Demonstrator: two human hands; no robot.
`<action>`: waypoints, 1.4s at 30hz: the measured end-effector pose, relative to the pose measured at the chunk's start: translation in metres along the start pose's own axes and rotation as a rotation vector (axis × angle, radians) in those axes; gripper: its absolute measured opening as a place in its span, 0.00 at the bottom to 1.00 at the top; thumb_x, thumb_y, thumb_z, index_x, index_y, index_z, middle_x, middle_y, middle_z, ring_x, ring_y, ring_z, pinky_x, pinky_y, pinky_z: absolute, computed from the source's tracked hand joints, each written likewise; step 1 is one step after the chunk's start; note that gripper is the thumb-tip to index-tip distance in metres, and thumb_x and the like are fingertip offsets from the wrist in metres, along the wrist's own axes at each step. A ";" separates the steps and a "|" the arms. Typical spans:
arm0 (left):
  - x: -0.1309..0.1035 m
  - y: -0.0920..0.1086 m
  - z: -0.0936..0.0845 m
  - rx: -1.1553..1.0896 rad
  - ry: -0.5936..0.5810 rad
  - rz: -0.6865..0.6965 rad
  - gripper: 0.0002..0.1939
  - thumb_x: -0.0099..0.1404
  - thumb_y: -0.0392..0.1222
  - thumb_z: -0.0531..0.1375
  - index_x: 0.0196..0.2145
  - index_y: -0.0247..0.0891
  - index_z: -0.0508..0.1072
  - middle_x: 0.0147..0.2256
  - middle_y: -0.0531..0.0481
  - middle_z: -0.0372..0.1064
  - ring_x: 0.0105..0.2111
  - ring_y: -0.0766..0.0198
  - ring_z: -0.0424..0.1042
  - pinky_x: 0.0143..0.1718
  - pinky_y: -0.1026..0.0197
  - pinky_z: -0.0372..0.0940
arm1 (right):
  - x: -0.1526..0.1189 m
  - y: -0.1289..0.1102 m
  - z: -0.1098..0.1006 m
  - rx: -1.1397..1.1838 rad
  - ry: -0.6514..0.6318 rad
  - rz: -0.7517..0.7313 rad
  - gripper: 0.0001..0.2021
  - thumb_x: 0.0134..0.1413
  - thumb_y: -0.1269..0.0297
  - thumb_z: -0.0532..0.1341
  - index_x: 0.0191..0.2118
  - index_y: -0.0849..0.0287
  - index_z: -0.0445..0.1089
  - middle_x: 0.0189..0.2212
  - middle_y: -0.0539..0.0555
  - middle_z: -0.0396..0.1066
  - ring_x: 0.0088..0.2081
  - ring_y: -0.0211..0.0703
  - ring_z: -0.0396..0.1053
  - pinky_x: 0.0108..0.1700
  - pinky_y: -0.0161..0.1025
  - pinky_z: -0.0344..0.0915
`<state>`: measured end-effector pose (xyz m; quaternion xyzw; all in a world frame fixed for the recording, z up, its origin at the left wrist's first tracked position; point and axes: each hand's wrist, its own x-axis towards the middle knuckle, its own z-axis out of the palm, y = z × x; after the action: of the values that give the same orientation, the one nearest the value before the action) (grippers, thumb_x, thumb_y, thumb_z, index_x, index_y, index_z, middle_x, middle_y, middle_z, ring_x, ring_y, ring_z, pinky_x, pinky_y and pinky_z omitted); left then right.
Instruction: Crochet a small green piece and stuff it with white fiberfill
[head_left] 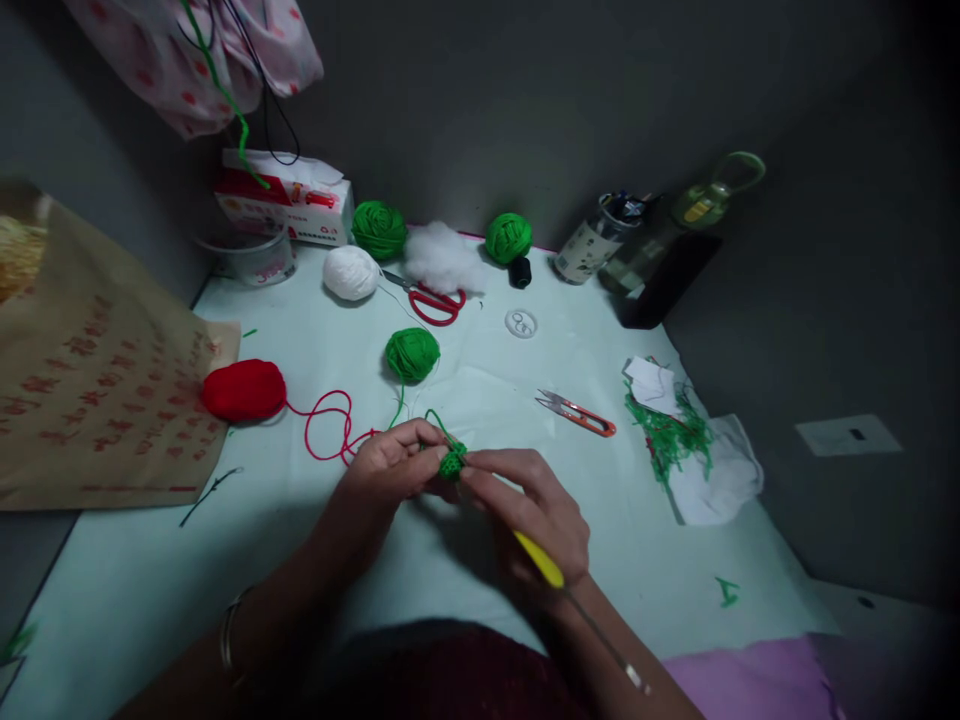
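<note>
Between my two hands is a small green crocheted piece (452,462). My left hand (394,460) pinches it from the left, its fingers closed. My right hand (536,505) is closed round a crochet hook (540,560) with a yellow handle; its far metal end sticks out past my wrist. The hook's working tip is at the green piece, mostly hidden by my fingers. A green yarn ball (412,354) lies just beyond my hands, with a strand running down toward them. Red yarn (328,408) loops close to my left hand from a red skein (245,390).
Thread snips (576,413) lie to the right, near green scraps (667,430). Red-handled scissors (436,303), white stuffing (444,260), a white yarn ball (351,273) and more green balls sit at the back. A paper bag (112,380) stands left, a bottle (660,255) back right.
</note>
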<state>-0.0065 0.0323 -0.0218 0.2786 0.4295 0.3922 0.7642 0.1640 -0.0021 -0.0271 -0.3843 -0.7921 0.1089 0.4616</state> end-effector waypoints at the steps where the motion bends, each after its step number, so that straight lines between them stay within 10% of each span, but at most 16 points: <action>1: 0.000 -0.001 0.001 -0.007 -0.021 0.011 0.05 0.59 0.41 0.65 0.29 0.38 0.73 0.27 0.52 0.71 0.25 0.67 0.71 0.31 0.62 0.69 | 0.001 0.000 0.000 0.059 0.019 0.059 0.19 0.63 0.76 0.60 0.56 0.54 0.72 0.46 0.57 0.76 0.46 0.43 0.75 0.41 0.42 0.77; 10: -0.003 -0.001 0.005 0.069 0.027 0.196 0.17 0.62 0.41 0.65 0.49 0.37 0.75 0.31 0.53 0.67 0.31 0.66 0.67 0.34 0.63 0.63 | 0.010 0.001 -0.002 0.354 0.105 0.347 0.12 0.64 0.75 0.58 0.44 0.53 0.77 0.40 0.53 0.77 0.43 0.43 0.74 0.45 0.46 0.73; 33: -0.041 0.019 0.020 0.587 0.025 0.617 0.24 0.62 0.33 0.65 0.56 0.46 0.74 0.37 0.54 0.69 0.30 0.70 0.65 0.39 0.64 0.66 | 0.009 -0.031 -0.029 -0.319 0.062 -0.155 0.12 0.64 0.75 0.60 0.51 0.58 0.73 0.43 0.57 0.78 0.46 0.43 0.77 0.43 0.40 0.78; 42: -0.043 0.010 0.031 -0.013 -0.043 0.244 0.41 0.58 0.40 0.71 0.66 0.48 0.61 0.33 0.57 0.66 0.20 0.77 0.54 0.19 0.72 0.54 | 0.005 -0.036 -0.021 -0.402 0.127 -0.206 0.13 0.61 0.76 0.62 0.50 0.59 0.75 0.42 0.58 0.76 0.45 0.46 0.76 0.43 0.42 0.78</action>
<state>0.0033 -0.0007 0.0196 0.3320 0.3734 0.4791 0.7217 0.1614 -0.0264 0.0069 -0.3918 -0.8022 -0.1232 0.4333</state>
